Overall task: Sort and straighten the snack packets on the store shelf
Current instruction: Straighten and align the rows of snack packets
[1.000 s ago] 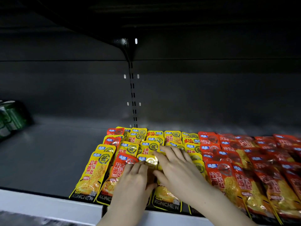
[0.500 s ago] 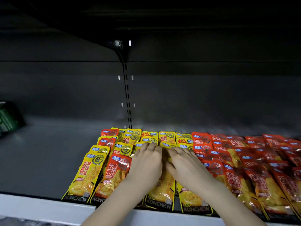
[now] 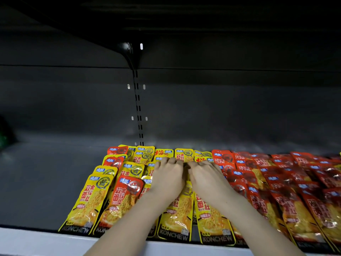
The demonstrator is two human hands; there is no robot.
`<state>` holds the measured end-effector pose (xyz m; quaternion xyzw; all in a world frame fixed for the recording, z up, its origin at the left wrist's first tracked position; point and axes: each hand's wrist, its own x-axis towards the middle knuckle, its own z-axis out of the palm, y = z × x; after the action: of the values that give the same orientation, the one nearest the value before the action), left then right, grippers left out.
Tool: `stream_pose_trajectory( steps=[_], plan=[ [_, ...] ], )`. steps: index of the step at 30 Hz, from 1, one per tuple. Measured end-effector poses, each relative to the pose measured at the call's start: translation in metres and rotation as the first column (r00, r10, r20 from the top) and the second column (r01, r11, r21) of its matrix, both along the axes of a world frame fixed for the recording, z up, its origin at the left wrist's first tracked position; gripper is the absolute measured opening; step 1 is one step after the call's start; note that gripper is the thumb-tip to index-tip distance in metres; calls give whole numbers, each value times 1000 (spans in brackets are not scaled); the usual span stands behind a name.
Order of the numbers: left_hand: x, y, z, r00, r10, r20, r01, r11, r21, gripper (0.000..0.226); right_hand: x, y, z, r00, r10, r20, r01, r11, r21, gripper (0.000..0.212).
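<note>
Yellow snack packets point(image 3: 88, 202) lie in overlapping rows at the middle of the dark shelf point(image 3: 46, 182). Red packets point(image 3: 287, 182) fill the rows to their right. One red packet point(image 3: 121, 198) lies in the front row among the yellow ones, and two more red ones lie further back on the left. My left hand point(image 3: 168, 179) and my right hand point(image 3: 205, 179) rest side by side, palms down, on the middle yellow rows. Their fingertips curl over the top edges of yellow packets point(image 3: 183, 156) there. What lies under the palms is hidden.
The shelf's pale front lip point(image 3: 36, 241) runs along the bottom. Bare shelf floor stretches left of the packets. A dim green object point(image 3: 3, 133) sits at the far left edge. The upper shelf and its bracket point(image 3: 129, 50) hang low overhead, above a slotted upright point(image 3: 138, 108).
Both hands slid from the front row toward the back rows, and their flat fingers curled. The front yellow packets they covered now show. The view shifted right.
</note>
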<state>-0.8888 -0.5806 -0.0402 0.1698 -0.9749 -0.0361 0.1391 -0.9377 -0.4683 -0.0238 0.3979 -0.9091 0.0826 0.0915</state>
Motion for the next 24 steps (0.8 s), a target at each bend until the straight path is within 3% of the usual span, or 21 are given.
stream_pose_trajectory(
  steps=[17, 24],
  plan=[
    [-1, -7, -9, 996, -26, -86, 25, 999, -20, 35, -7, 2, -13, 998, 48, 33, -40, 975, -218, 34],
    [3, -6, -3, 992, 22, -123, -28, 998, -53, 34, -4, 6, -10, 997, -15, -73, -1, 978, -208, 33]
  ],
)
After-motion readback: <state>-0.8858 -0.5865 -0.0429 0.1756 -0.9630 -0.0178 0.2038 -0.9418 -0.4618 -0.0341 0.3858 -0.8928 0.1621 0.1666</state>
